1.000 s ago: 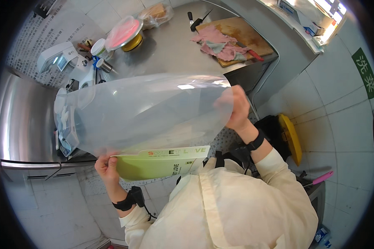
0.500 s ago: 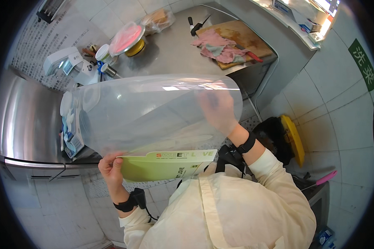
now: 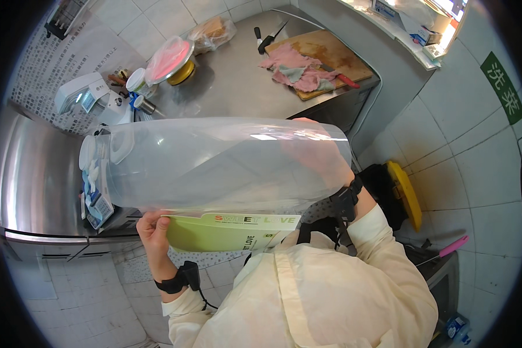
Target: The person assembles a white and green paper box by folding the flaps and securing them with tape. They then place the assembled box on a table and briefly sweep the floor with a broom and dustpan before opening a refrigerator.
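Note:
A large sheet of clear plastic (image 3: 214,156) is curled into a wide tube in front of me. Along its near side a green card (image 3: 214,233) with a white upper band hangs against the plastic. My left hand (image 3: 152,229) pinches the card's left corner at the lower edge of the plastic, thumb on top. My right hand (image 3: 318,148) shows only hazily through the right end of the tube, reaching up to its far edge. The cloudy plastic hides how its fingers are bent. Both wrists wear black straps.
A steel counter (image 3: 232,81) holds a cutting board (image 3: 345,55) with pink cloths (image 3: 296,66) and a red-handled knife (image 3: 347,80). A turntable (image 3: 182,72), a bagged loaf (image 3: 211,35) and a white machine (image 3: 90,95) stand left. A yellow-lidded bin (image 3: 405,194) is at right.
My right hand has moved deeper behind the plastic, up to its far edge. The tube's right end has shifted right and looks flatter. My left hand keeps its pinch.

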